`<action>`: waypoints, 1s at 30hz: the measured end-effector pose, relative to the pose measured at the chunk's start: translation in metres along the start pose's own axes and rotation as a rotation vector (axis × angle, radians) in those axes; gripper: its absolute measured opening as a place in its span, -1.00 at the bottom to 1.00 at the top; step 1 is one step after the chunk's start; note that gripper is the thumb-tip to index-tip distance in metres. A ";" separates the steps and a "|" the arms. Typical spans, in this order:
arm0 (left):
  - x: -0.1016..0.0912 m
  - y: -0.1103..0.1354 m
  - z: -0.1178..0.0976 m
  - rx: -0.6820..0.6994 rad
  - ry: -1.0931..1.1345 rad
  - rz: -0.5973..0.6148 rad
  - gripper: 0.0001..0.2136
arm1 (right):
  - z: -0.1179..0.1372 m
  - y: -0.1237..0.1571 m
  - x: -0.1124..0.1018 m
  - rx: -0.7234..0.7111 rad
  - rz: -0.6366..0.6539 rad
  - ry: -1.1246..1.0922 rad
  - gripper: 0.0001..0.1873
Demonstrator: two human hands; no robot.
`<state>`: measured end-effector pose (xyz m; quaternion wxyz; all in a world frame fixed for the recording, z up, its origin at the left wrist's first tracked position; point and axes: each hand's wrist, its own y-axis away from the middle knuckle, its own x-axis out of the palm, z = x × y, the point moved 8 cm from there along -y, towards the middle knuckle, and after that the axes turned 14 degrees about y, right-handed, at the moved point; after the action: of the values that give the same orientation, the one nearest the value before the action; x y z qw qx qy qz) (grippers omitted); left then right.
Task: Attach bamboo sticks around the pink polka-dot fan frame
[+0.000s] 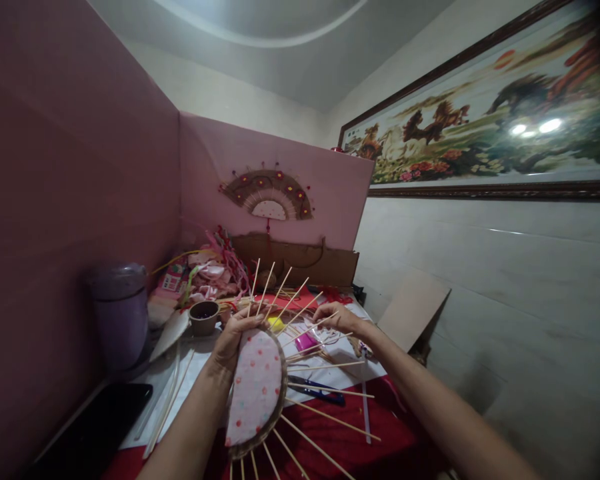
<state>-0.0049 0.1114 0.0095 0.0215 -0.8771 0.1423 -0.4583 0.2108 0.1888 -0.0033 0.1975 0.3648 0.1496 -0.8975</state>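
Observation:
My left hand (233,337) grips the top edge of a half-round fan piece (256,387), pink with red dots and a brown rim. Several thin bamboo sticks (330,419) fan out from its rim. My right hand (336,316) is closed in a pinch on the outer sticks at the upper right. The fan piece is held upright above a table (350,373) with white paper and red cloth. Blue-handled scissors (320,392) lie just behind the sticks.
A small brown cup (204,316) and a purple lidded jar (118,313) stand at the left, with a black phone (97,427) in front. Pink craft clutter (213,277) and cardboard (300,261) are behind. A finished fan (268,195) hangs on the pink board.

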 end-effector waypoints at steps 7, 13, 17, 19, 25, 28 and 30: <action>0.002 0.003 -0.002 0.018 -0.001 -0.011 -0.70 | 0.000 0.002 -0.001 -0.010 0.008 0.013 -0.86; 0.002 0.000 -0.002 0.029 0.035 0.007 -0.71 | 0.005 0.005 -0.002 -0.003 -0.004 0.027 -0.85; 0.001 -0.002 -0.001 0.039 0.077 -0.009 -0.73 | 0.003 0.005 -0.002 0.001 -0.007 0.035 -0.86; -0.002 -0.002 0.000 0.028 0.103 -0.043 -0.76 | 0.000 0.004 -0.002 -0.001 -0.004 0.041 -0.86; -0.007 -0.004 0.000 0.030 0.099 -0.052 -0.82 | -0.004 0.002 -0.002 -0.004 -0.007 0.046 -0.85; -0.006 -0.006 0.001 0.022 0.078 0.007 -0.81 | -0.004 0.002 -0.002 -0.007 -0.012 0.041 -0.86; -0.005 -0.006 0.002 0.011 0.070 0.021 -0.81 | -0.004 0.002 -0.002 -0.010 -0.012 0.036 -0.87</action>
<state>-0.0051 0.1187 0.0053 0.0262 -0.8588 0.1494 -0.4893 0.2153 0.1890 -0.0043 0.1913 0.3790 0.1598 -0.8912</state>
